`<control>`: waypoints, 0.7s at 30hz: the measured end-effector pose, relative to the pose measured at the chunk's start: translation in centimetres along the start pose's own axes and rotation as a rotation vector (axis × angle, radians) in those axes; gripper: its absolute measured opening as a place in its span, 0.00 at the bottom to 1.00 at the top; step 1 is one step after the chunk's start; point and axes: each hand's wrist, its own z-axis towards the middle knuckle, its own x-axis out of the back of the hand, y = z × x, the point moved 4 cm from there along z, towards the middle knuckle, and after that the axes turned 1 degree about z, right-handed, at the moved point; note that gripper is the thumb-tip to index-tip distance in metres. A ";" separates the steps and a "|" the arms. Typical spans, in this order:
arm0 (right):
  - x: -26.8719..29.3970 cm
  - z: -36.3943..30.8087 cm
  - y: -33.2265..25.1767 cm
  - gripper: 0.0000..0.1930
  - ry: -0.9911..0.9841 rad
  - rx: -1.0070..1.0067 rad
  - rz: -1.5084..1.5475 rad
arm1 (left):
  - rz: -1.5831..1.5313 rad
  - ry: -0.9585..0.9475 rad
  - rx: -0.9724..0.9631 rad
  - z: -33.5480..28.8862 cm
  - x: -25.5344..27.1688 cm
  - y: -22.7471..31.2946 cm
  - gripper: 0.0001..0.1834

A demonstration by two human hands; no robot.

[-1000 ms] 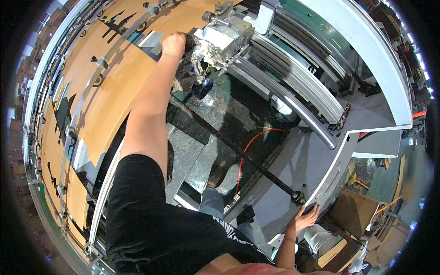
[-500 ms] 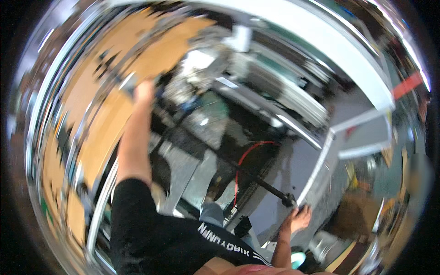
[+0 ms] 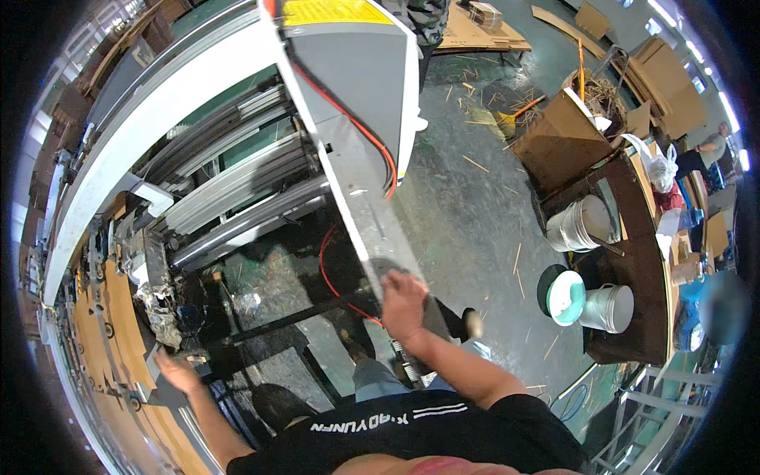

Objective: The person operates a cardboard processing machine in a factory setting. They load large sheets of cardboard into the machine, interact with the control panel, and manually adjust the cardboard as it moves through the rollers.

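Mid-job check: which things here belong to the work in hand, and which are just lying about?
By the hands:
left hand, near the crusted metal block
right hand, at the grey side frame
dark rod between them

Apparently lying about:
white buckets
brown box
yellow broom-like thing

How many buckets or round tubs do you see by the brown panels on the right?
3: a white bucket highest in the picture, a teal-and-white tub below it, and a second white bucket right of the tub. Others may be hidden.
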 end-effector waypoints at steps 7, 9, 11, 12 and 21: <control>2.6 -0.8 5.3 0.16 -0.223 0.338 0.651 | -0.553 -0.333 -0.230 -15.4 18.8 42.6 0.23; 4.0 0.1 7.2 0.19 -0.364 0.284 0.856 | -0.720 -0.409 -0.183 -17.7 22.3 50.8 0.17; 8.0 1.8 9.6 0.23 -0.326 0.260 0.985 | -0.945 -0.728 0.066 -18.8 22.3 56.6 0.14; 10.4 2.4 10.7 0.23 -0.321 0.268 1.049 | -1.285 -0.957 0.341 -20.7 20.8 58.0 0.18; 21.7 13.3 19.5 0.16 -0.166 0.540 1.084 | -1.710 -1.294 0.135 -18.6 27.0 75.3 0.16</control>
